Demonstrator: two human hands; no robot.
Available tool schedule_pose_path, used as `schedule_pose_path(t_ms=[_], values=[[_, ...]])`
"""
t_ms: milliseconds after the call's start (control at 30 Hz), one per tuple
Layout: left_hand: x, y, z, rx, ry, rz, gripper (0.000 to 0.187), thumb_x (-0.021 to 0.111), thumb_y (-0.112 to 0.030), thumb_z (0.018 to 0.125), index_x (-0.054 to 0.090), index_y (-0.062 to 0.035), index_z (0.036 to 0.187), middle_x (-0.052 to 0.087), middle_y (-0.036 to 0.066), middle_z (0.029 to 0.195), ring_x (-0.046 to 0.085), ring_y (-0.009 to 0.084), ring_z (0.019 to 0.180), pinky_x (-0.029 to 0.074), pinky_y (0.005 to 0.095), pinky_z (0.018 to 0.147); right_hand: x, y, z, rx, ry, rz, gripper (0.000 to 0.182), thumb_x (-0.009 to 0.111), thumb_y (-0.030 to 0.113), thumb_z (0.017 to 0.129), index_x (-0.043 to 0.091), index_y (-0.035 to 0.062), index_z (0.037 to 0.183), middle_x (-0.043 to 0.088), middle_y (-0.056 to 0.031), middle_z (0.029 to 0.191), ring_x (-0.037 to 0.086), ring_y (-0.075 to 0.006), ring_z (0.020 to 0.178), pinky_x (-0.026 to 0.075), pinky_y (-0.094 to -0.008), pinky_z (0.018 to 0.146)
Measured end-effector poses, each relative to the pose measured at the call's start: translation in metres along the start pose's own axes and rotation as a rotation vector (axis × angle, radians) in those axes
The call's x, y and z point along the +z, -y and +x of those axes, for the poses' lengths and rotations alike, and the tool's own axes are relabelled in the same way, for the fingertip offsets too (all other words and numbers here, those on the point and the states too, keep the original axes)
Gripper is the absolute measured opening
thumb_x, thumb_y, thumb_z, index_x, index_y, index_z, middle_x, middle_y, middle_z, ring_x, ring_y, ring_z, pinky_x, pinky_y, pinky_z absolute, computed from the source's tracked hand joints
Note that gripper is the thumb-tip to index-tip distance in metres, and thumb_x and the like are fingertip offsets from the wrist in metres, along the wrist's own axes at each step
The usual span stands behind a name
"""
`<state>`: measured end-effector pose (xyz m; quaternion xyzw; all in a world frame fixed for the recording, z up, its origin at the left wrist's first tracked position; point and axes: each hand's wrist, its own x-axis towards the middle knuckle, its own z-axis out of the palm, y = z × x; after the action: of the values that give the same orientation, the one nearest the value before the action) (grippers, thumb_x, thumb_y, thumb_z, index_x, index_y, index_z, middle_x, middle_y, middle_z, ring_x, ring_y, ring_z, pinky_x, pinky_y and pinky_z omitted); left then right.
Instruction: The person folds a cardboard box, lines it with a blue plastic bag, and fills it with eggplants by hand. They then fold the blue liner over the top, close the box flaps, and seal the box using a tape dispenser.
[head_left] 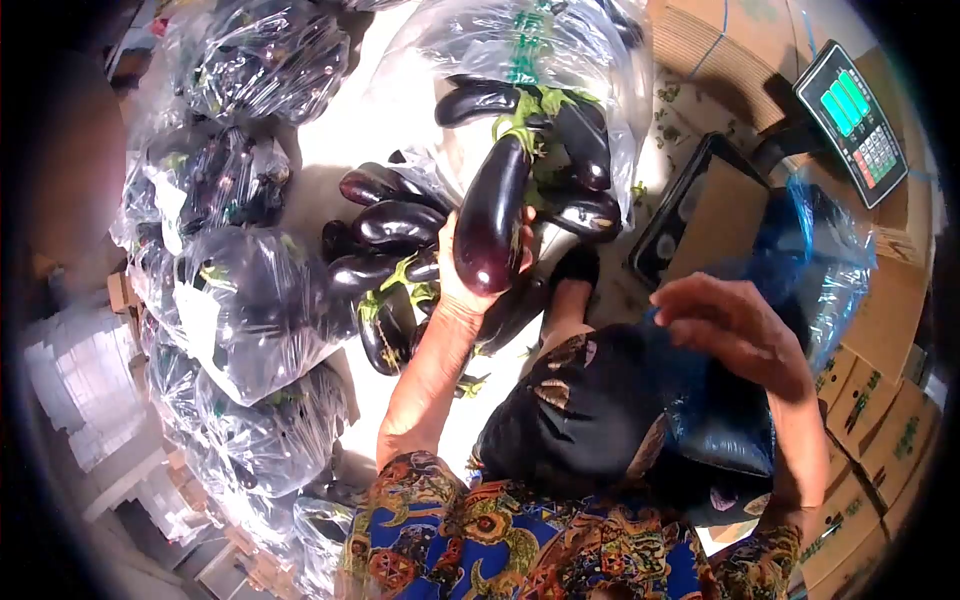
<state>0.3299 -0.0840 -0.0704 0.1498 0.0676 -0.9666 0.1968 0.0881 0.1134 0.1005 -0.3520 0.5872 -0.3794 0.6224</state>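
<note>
A large dark purple eggplant [492,215] with a green stem lies in my left hand [465,270], its stem end pointing away from me, over the pile. My right hand [725,325] is raised above a blue plastic bag [715,410] at the right, its fingers bent and partly blurred; I make out nothing in it. Several loose eggplants [400,222] lie on the white surface [330,160] left of my left hand. Beyond it, more eggplants [583,140] rest in and at the mouth of a clear plastic bag [470,50] with green print.
Filled clear bags of eggplants [255,310] line the left side. A scale display [853,125] with green digits stands at the upper right, beside a black-rimmed tray [665,225] with cardboard. Stacked cardboard boxes [860,420] are at the right edge.
</note>
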Motion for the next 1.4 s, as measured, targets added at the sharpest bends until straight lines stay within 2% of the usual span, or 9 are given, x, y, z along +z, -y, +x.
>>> schedule_pose_path(t_ms=[333, 433, 600, 900, 1167, 1233, 1300, 1333, 1400], values=[[0.123, 0.058, -0.058, -0.136, -0.013, 0.330, 0.076, 0.035, -0.059, 0.095, 0.036, 0.0058, 0.134, 0.057, 0.022, 0.088, 0.057, 0.0239, 0.061, 0.051, 0.0313, 0.050, 0.039, 0.011, -0.001, -0.192, -0.174, 0.381, 0.037, 0.062, 0.018, 0.091, 0.053, 0.0003, 0.123, 0.063, -0.0062, 0.104, 0.059, -0.0143, 0.097, 0.046, -0.0266, 0.086], [0.135, 0.069, -0.032, -0.522, 0.268, 0.051, 0.096, 0.043, -0.072, 0.084, 0.027, 0.0022, 0.143, 0.049, 0.035, 0.123, 0.058, 0.0462, 0.103, 0.050, 0.0533, 0.090, 0.043, 0.024, 0.009, -0.347, -0.144, 0.682, 0.040, 0.061, 0.031, 0.092, 0.054, 0.0020, 0.118, 0.064, -0.0075, 0.101, 0.060, -0.0166, 0.095, 0.047, -0.0301, 0.084], [0.224, 0.121, 0.001, -0.225, -0.112, 1.010, 0.070, 0.037, -0.056, 0.096, 0.035, -0.0019, 0.141, 0.048, 0.017, 0.137, 0.054, 0.0239, 0.118, 0.044, 0.0378, 0.102, 0.019, 0.032, 0.003, -0.440, -0.369, 1.088, 0.047, 0.051, 0.045, 0.095, 0.054, 0.0065, 0.122, 0.064, -0.0105, 0.109, 0.062, -0.0217, 0.101, 0.050, -0.0366, 0.087], [0.214, 0.132, 0.013, -0.008, 0.063, 1.393, 0.066, 0.048, -0.048, 0.096, 0.039, 0.0017, 0.139, 0.056, 0.014, 0.124, 0.055, 0.0215, 0.110, 0.042, 0.0383, 0.096, -0.019, 0.021, -0.003, -0.436, -0.210, 0.819, 0.069, 0.055, 0.063, 0.084, 0.053, 0.0016, 0.116, 0.065, -0.0147, 0.097, 0.066, -0.0229, 0.085, 0.054, -0.0324, 0.076], [0.208, 0.104, 0.003, 0.062, 0.072, 1.262, 0.035, 0.056, -0.026, 0.096, 0.054, -0.0007, 0.121, 0.065, 0.009, 0.101, 0.063, 0.0176, 0.087, 0.051, 0.0290, 0.077, -0.016, 0.005, -0.004, -0.958, -0.477, -0.018, 0.035, 0.042, 0.023, 0.101, 0.047, -0.0025, 0.124, 0.064, -0.0195, 0.109, 0.067, -0.0231, 0.096, 0.057, -0.0324, 0.083], [0.199, 0.106, 0.008, 0.031, 0.029, 1.315, 0.035, 0.056, -0.026, 0.096, 0.055, -0.0031, 0.122, 0.064, 0.008, 0.104, 0.062, 0.0159, 0.091, 0.050, 0.0287, 0.079, -0.013, 0.015, -0.027, -0.751, -0.228, 0.597, 0.041, 0.040, 0.028, 0.102, 0.046, -0.0035, 0.127, 0.065, -0.0210, 0.108, 0.066, -0.0248, 0.100, 0.056, -0.0362, 0.086], [0.194, 0.109, 0.015, 0.006, 0.004, 1.397, 0.035, 0.057, -0.026, 0.095, 0.055, -0.0051, 0.122, 0.063, 0.006, 0.107, 0.060, 0.0143, 0.095, 0.048, 0.0286, 0.082, -0.006, 0.023, -0.057, -0.720, -0.484, 0.260, 0.045, 0.037, 0.032, 0.102, 0.047, -0.0040, 0.127, 0.064, -0.0221, 0.108, 0.065, -0.0265, 0.102, 0.054, -0.0390, 0.089], [0.191, 0.110, 0.019, -0.014, -0.015, 1.439, 0.035, 0.058, -0.027, 0.094, 0.055, -0.0055, 0.123, 0.063, 0.006, 0.109, 0.060, 0.0137, 0.096, 0.048, 0.0285, 0.083, -0.012, 0.015, -0.059, -0.591, -0.302, 0.929, 0.050, 0.053, 0.041, 0.092, 0.054, 0.0002, 0.121, 0.066, -0.0172, 0.098, 0.066, -0.0228, 0.086, 0.055, -0.0354, 0.080], [0.170, 0.102, 0.033, -0.065, -0.016, 1.462, 0.035, 0.059, -0.027, 0.094, 0.056, -0.0063, 0.122, 0.064, 0.005, 0.108, 0.060, 0.0136, 0.096, 0.047, 0.0285, 0.083, -0.020, 0.009, -0.088, -0.458, -0.276, 0.957, 0.051, 0.058, 0.043, 0.089, 0.056, 0.0019, 0.118, 0.065, -0.0153, 0.101, 0.065, -0.0226, 0.089, 0.053, -0.0343, 0.083]])
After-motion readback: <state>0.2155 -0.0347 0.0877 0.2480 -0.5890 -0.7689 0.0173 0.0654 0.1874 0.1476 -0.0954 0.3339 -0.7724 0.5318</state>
